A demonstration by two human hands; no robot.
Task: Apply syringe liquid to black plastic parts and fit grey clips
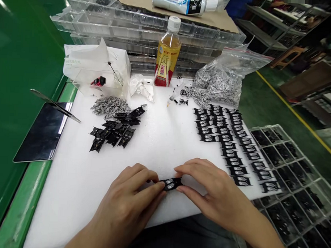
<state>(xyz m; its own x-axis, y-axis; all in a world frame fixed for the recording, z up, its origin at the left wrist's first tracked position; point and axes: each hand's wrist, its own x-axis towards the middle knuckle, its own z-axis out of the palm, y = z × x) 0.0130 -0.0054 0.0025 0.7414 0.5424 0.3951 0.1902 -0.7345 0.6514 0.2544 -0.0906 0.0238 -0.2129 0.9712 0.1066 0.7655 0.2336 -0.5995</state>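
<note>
Between my two hands, near the front edge of the white board (165, 138), is a small black part (177, 182) with two silver oval pieces on it. The fingers and thumb of my left hand (127, 198) pinch its left end. At the other end, the thumb and index finger of my right hand (214, 187) close around the part's edge. Farther left lies a heap of similar black parts (113, 133), with a pile of small grey pieces (110, 107) behind it. Rows of black parts with silver pieces (227, 144) line the board's right side.
A drink bottle (168, 53) stands at the back, before stacked clear trays (125, 30). Right of it sits a plastic bag of silver pieces (223, 82). Tweezers (56, 105) jut over a dark tablet (43, 132) at left. Compartment trays (289, 168) are at lower right.
</note>
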